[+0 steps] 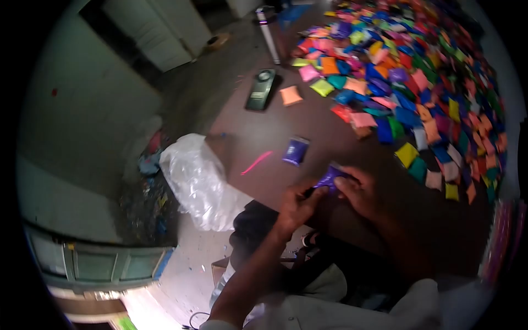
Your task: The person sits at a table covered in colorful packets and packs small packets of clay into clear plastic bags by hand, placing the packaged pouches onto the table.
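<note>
Between my two hands is a small purple packet [329,177], shiny and pillow-shaped, held just above the near part of the table. My left hand [297,204] pinches its left edge with thumb and fingers. On its other side, my right hand [357,191] grips it, thumb on top. A second purple packet [296,151] lies on the table a little beyond my hands. To its left rests a thin pink strip [257,163]. What is inside the packets cannot be made out.
A large heap of coloured packets [396,82] covers the table's far and right side. One peach packet [291,95] lies near a dark phone [260,89]. Behind stands a metal flask [269,36]. A clear plastic bag [195,181] hangs at the table's left edge.
</note>
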A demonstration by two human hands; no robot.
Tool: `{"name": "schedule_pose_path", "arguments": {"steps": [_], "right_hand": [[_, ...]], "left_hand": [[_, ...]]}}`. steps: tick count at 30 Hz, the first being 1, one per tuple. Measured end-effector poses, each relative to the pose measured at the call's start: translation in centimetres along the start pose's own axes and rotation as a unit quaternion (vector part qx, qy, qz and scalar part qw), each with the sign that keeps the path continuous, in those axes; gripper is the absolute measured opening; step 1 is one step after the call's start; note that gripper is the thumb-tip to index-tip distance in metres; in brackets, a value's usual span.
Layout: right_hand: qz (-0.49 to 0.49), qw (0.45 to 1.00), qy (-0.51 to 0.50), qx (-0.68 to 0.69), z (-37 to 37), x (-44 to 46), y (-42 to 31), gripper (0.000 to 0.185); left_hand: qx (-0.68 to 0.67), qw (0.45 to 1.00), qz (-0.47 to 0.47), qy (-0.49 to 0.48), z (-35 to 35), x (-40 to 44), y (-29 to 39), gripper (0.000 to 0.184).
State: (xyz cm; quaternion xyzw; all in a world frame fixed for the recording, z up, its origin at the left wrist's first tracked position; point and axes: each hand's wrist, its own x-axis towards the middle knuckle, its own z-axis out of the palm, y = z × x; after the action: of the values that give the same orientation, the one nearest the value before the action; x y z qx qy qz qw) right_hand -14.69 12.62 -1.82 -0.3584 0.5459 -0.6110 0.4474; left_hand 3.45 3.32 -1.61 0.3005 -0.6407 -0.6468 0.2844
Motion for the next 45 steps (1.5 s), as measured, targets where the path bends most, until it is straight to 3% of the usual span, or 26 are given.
{"name": "schedule_pose_path", "arguments": {"steps": [3,4,10,16,23,27,34,36,45], "right_hand": [[-0.014,1.0,0.006,0.006,0.2,-0.1,-1.1,0.033],[-0.016,1.0,0.021,0.006,0.1,0.0,-1.4,0.033],[-0.02,0.997,-0.025,0.075,0.0,0.3,-0.9,0.03],[-0.061,0.997,-0.032,0.017,0.0,0.4,-0.1,0.027],[-0.084,0.996,-0.009,-0.022,-0.2,0.6,0.4,0.024],[-0.093,0.989,-0.038,-0.112,-0.6,0.3,-0.2,0.02],[-0.15,0.982,-0.008,-0.119,-0.1,0.6,-0.4,0.019],[-0.091,0.992,-0.024,-0.087,-0.2,0.3,-1.2,0.019],[-0.094,0.98,-0.048,-0.169,0.0,-0.2,-1.2,0.021]], "left_hand": [[-0.027,0.996,-0.089,-0.014,0.2,-0.1,2.4,0.027],[0.036,0.996,-0.075,-0.012,0.2,0.1,2.6,0.03],[0.026,0.997,-0.052,-0.047,0.5,0.7,2.7,0.024],[0.037,0.997,-0.071,-0.022,0.3,0.6,2.5,0.012],[0.081,0.994,-0.078,-0.016,0.6,0.5,3.7,0.017],[0.068,0.996,-0.06,-0.02,-0.2,0.4,2.7,0.021],[0.042,0.996,-0.064,-0.034,-0.6,0.3,2.4,0.022],[0.031,0.998,-0.058,-0.021,0.3,0.4,3.3,0.021],[-0.038,0.997,-0.053,-0.052,-0.7,0.4,2.5,0.018]]}}
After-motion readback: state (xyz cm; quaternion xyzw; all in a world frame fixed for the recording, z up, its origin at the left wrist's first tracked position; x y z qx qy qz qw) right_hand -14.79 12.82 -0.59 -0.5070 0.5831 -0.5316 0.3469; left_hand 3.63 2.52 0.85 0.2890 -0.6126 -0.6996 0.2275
